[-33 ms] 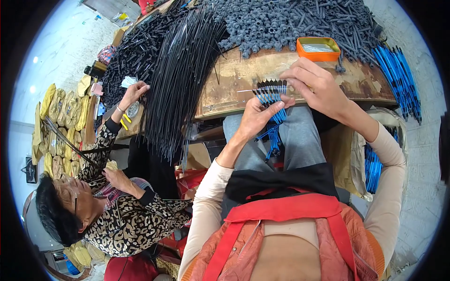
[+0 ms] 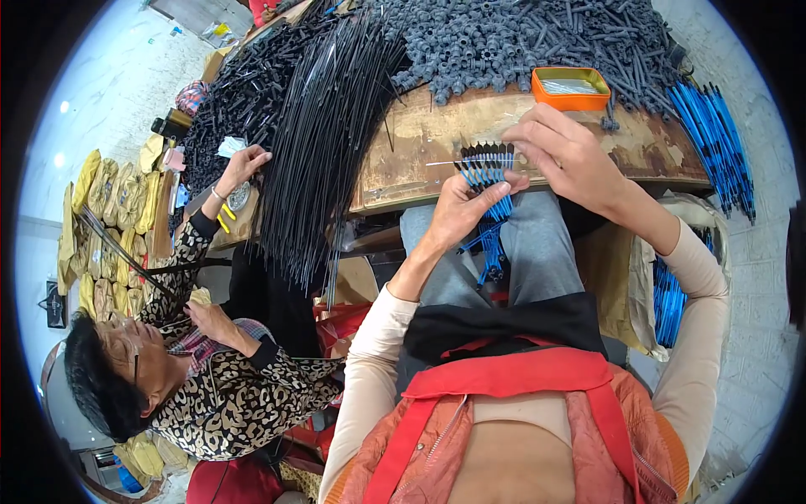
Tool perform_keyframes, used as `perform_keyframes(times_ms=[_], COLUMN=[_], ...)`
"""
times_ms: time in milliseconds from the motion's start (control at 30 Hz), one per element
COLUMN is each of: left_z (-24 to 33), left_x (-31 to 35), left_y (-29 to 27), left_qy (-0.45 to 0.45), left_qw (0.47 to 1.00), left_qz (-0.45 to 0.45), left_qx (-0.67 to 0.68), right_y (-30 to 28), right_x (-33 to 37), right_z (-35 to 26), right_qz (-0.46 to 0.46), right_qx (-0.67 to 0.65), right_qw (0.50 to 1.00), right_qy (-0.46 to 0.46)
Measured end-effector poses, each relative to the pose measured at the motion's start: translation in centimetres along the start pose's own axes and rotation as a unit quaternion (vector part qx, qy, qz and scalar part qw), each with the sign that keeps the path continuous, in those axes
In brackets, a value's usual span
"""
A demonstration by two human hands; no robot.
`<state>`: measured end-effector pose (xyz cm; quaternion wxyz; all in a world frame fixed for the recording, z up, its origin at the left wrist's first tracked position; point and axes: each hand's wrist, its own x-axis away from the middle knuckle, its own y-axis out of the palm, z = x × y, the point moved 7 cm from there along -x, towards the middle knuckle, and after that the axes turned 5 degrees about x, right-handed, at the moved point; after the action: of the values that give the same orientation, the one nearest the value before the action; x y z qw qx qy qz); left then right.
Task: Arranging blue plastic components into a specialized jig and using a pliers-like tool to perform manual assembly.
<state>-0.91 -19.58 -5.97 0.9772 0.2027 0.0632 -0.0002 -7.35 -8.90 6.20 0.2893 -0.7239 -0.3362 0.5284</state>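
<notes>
1. Nearest, a red apron (image 2: 512, 372) covers the person's front, with a black cloth (image 2: 504, 326) and grey trousers (image 2: 537, 252) beyond it.
2. Over the lap, the left hand (image 2: 464, 210) has its fingers clamped around a bundle of blue stems (image 2: 482, 179). The thumb lies across the near side of the bundle; the black tips (image 2: 480, 149) fan out in a row beyond the fingers, and more stems hang below the hand between the knees.
3. A thin pale rod (image 2: 443, 163) crosses the row of tips, its free end sticking out to the left.
4. The right hand (image 2: 564, 155) is at the right end of that row, thumb and forefinger close together just beside the last tips. I cannot tell whether they pinch the rod, a tip or neither.
5. To the right of the lap, a tan sack (image 2: 625, 294) stands with blue pieces (image 2: 668, 304) in it.
6. Past the hands lies the worn wooden desk (image 2: 411, 164). An orange tin (image 2: 573, 102) on it holds thin pale pieces; another blue bundle (image 2: 714, 147) hangs over the right edge.
7. On the left, long black stems (image 2: 323, 160) spill over the edge, near a co-worker's hand (image 2: 243, 164).
8. Farthest back, grey fittings (image 2: 478, 50) are heaped on the desk.
</notes>
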Motion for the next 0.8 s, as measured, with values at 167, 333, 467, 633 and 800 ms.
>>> perform_keyframes(times_ms=[167, 333, 467, 633, 800], left_z=[0.0, -0.1, 0.0, 0.2, -0.1], left_x=[-0.1, -0.2, -0.3, -0.2, 0.0], left_y=[-0.1, 0.1, 0.3, -0.5, 0.0], left_qy=[0.004, 0.001, 0.017, 0.03, 0.027], left_qw=[1.0, 0.999, 1.0, 1.0, 0.999], left_qz=[0.001, -0.009, -0.011, 0.008, -0.015], left_qx=[0.025, 0.036, -0.003, 0.004, -0.009], right_y=[-0.2, 0.2, 0.0, -2.6, -3.9], right_x=[-0.4, -0.1, -0.4, 0.7, 0.5], right_z=[-1.2, 1.0, -0.4, 0.3, 0.2], right_qz=[-0.013, -0.08, -0.07, 0.009, -0.014], right_qx=[0.061, -0.072, -0.016, 0.074, 0.09], right_qw=[0.997, 0.994, 0.997, 0.997, 0.996], right_qy=[-0.046, 0.025, -0.01, 0.013, -0.014])
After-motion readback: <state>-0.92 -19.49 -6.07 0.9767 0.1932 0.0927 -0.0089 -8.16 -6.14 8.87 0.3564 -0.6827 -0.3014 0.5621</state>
